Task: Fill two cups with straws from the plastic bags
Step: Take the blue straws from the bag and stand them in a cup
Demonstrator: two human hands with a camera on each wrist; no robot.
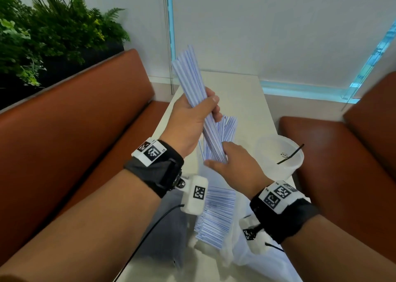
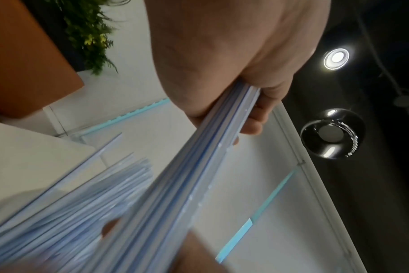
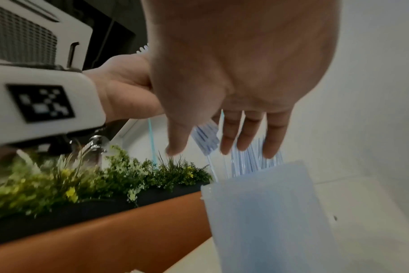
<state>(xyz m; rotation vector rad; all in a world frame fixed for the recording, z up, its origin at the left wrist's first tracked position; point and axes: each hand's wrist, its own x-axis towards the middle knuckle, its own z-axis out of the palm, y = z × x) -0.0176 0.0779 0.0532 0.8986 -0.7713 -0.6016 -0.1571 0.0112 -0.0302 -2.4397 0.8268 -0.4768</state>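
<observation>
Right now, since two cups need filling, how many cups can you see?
2. One cup stands on the right, holding a single black straw; the other cup sits below the right hand, holding wrapped straws. More may be hidden.

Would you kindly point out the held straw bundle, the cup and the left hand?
straw bundle [image 1: 186, 71], head view, upper part above the fist.
cup [image 1: 299, 164], head view, near rim.
left hand [image 1: 190, 119], head view, back of hand.

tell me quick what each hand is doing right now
Left hand: closed around a bundle of straws, held up off the table.
Right hand: open, fingers straight against the bundle's lower end.
</observation>
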